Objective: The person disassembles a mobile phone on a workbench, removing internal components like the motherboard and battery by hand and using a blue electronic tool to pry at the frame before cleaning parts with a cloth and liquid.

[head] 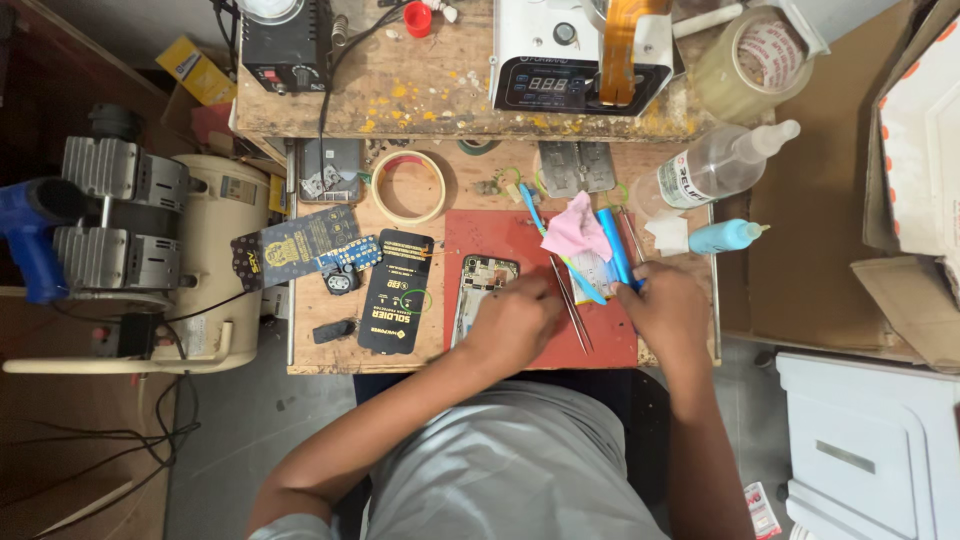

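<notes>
The left hand (515, 318) lies knuckles up on the red mat (610, 345), its fingers curled down over the right edge of the opened phone (482, 290) and pressing on it; whether anything is pinched under the fingers cannot be told. The left forearm runs back and left from it, bent at the elbow, toward the person's grey shirt (510, 470). The right hand (668, 305) rests on the right edge of the mat with fingers closed around the near end of a blue tool (612, 245), whose shaft points away toward the far side. The right forearm comes almost straight from the near edge.

The phone lies lengthwise on the left part of the mat, its inside facing up. Between the 2 hands lie metal tweezers (570, 300), slanting, touching neither hand that can be seen. A pink cloth (575, 228) sits at the far edge of the mat, just left of the blue tool.

Left of the mat lies a black card (397, 290), and farther off a roll of tape (408, 186). Right of the mat stand a clear bottle (715, 165) and a small blue bottle (728, 236), both lying on their sides. All rest on a worn wooden table (320, 350)
</notes>
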